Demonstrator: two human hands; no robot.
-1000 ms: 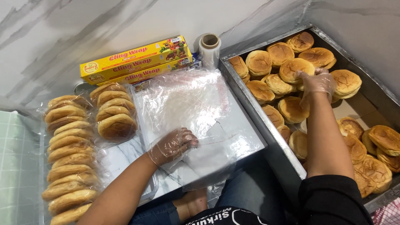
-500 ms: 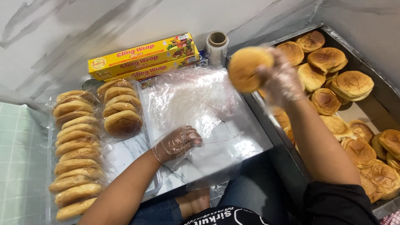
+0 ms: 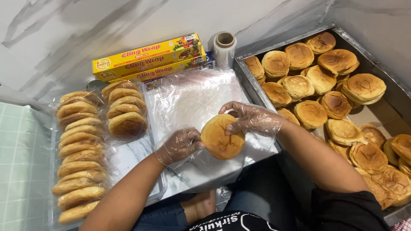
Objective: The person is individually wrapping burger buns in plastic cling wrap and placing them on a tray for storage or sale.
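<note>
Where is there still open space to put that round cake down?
The clear plastic sheet is bare between the yellow boxes and the cake that the left hand and right hand hold. A bare corner shows in the metal tray at its right wall. Crowded: the rest of the tray, and the wrapped cakes at left.

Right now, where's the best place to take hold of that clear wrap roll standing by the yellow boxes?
Grip the wrap roll around its upper wall, coming straight down from above: it stands upright, hemmed by the yellow boxes and tray.
</note>
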